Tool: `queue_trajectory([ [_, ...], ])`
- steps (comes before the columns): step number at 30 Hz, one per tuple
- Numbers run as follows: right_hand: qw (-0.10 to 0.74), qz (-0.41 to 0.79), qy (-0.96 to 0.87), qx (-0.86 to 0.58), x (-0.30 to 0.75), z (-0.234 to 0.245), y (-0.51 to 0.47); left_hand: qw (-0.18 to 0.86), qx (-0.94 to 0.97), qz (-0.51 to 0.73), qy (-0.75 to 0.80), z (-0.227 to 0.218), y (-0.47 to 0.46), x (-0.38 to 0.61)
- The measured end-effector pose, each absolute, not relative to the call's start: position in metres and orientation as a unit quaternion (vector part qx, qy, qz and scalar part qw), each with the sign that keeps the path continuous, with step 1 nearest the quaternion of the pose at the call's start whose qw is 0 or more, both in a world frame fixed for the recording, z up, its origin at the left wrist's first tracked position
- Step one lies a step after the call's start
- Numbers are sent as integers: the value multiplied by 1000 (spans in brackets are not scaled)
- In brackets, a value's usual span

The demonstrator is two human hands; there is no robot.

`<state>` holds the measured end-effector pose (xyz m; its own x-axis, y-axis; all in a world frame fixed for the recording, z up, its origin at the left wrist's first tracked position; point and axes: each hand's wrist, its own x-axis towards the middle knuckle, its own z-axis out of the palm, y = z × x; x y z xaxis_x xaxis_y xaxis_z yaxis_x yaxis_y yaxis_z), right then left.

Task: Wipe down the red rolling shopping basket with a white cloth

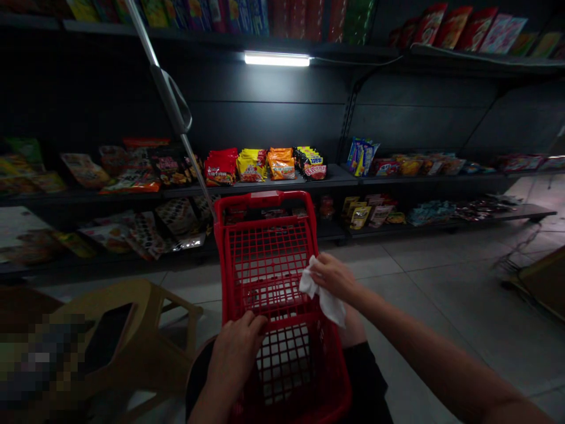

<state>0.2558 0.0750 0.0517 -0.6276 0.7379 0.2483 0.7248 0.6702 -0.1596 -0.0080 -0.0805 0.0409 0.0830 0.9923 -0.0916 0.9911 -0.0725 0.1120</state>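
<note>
A red plastic shopping basket (269, 253) stands tilted in front of me, its open mesh side facing up. My left hand (236, 350) is closed over the basket's near rim and holds it. My right hand (333, 275) is closed on a crumpled white cloth (324, 297), which it presses against the basket's right edge. The basket looks empty inside. Its far handle rests near a metal pole.
A metal pole with a grip (174, 106) leans across the dark shelves (282, 182) stocked with snack packets. A tan plastic stool (132, 335) stands at my left. The tiled floor (441, 282) stretches to the right, where a brown box (545, 282) sits.
</note>
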Motion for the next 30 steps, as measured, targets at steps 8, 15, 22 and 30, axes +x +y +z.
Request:
queue_trajectory([
  [8, 119, -121, -847, -504, 201, 84, 175, 69, 739, 14, 670, 36, -78, -12],
  [15, 47, -82, -945, -314, 206, 42, 54, 72, 754, -7, 653, 35, -79, -15],
  [22, -34, 44, -993, -104, 180, 33, 60, 70, 767, 10, 638, 29, -79, -16],
  [30, 13, -84, -932, -352, 132, 55, 204, 99, 759, 61, 641, 30, -80, -21],
])
